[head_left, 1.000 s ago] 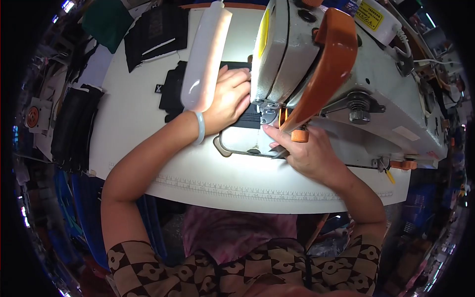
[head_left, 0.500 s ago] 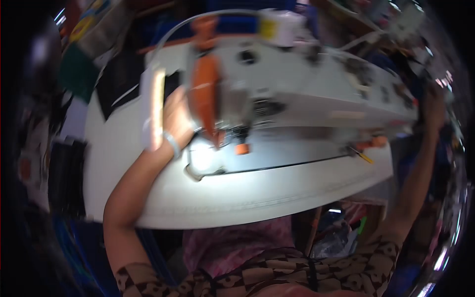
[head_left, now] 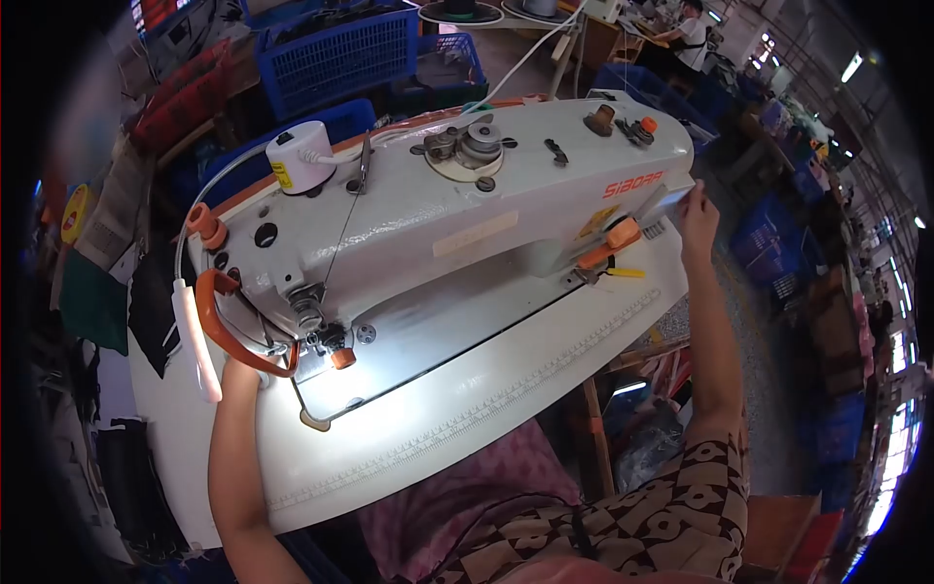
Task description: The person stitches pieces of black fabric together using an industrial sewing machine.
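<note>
A pale sewing machine point(head_left: 574, 200) with an orange brand name stands on a white table. My left hand point(head_left: 245, 368) reaches behind the needle end, beside the orange curved guard point(head_left: 216, 316); its fingers are hidden there. Close to it are the presser foot area with an orange knob point(head_left: 342, 358) and the lit metal bed point(head_left: 438, 336). At the machine's far right end, my right hand point(head_left: 698, 222) has its fingers curled against the end of the head, by a small display panel point(head_left: 671, 198). What those fingers grip is hidden.
A lamp tube point(head_left: 197, 341) hangs left of the needle end. Yellow-handled snips point(head_left: 623, 273) lie near the machine's right base. Dark cloth point(head_left: 136, 477) rests at the table's left. Blue crates point(head_left: 336, 63) stand behind; another person point(head_left: 689, 39) sits far back.
My view has swung and sharpened, now taking in the whole machine and the room at right. My left hand, partly visible before, is now mostly behind the needle end. My right arm stays extended.
</note>
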{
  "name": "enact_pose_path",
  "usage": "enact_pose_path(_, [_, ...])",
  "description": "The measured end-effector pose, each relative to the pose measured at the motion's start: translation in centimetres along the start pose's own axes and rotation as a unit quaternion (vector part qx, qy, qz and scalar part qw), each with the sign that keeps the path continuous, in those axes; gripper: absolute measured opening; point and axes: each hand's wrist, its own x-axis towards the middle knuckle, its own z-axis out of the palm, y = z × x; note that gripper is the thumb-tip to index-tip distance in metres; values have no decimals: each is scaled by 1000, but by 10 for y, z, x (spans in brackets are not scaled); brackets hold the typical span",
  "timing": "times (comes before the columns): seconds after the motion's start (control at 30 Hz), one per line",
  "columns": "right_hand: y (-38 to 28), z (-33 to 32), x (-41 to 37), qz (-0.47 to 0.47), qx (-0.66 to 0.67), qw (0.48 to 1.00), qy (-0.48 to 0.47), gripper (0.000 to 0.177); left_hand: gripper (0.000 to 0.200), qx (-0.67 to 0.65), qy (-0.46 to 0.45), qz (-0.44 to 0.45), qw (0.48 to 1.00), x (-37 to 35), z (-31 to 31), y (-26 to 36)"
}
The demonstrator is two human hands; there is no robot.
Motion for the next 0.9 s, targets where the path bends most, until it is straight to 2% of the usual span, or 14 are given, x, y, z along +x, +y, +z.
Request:
enact_pose_path(0.03, [-6, -2, -11, -22, 48, 997, 61, 46, 27, -3, -4, -3, 1000, 2, -2, 0])
enact_pose_path(0.1, [-38, 2, -60, -43, 168, 982, 79, 36, 27, -11, -8, -16, 1000, -1, -5, 2])
enact_pose_path(0.17, [-38, 7, -114, -49, 141, 989, -22, 31, 29, -51, 24, -54, 997, -12, -12, 8])
enact_pose_path(0.23, [-50, 16, -168, -141, 81, 986, -31, 25, 32, -166, 115, -110, 973, -27, -28, 18])
enact_pose_path(0.3, [-60, 18, -205, -36, 139, 976, -165, 22, 43, -137, 176, -175, 959, -63, -36, 2])
enact_pose_path(0.37, [-43, 19, -221, 14, 117, 931, -345, 25, 52, 75, 197, -146, 967, -109, -69, -25])
enact_pose_path(0.43, [-45, 26, -228, -13, 106, 931, -348, 26, 55, 253, 207, -176, 929, -173, -79, -88])
enact_pose_path(0.5, [-49, 32, -236, -62, 81, 926, -363, 27, 53, 343, 135, -344, 864, -221, -83, -109])
enact_pose_path(0.53, [-49, 33, -238, -62, 83, 927, -361, 27, 53, 345, 137, -343, 863, -236, -79, -110])
enact_pose_path(0.6, [-52, 34, -236, -52, 77, 928, -362, 26, 55, 286, 41, -396, 872, -257, -69, -112])
enact_pose_path(0.67, [-53, 33, -237, -46, 72, 929, -360, 25, 56, 270, 56, -381, 882, -266, -60, -119])
enact_pose_path(0.77, [-53, 33, -239, -86, 55, 929, -354, 23, 57, 236, 83, -357, 900, -276, -54, -131])
enact_pose_path(0.87, [-53, 32, -238, -91, 40, 929, -356, 19, 59, 228, 187, -327, 898, -285, -77, -140])
enact_pose_path(0.9, [-53, 31, -239, -91, 32, 928, -359, 18, 59, 227, 187, -326, 898, -285, -88, -134])
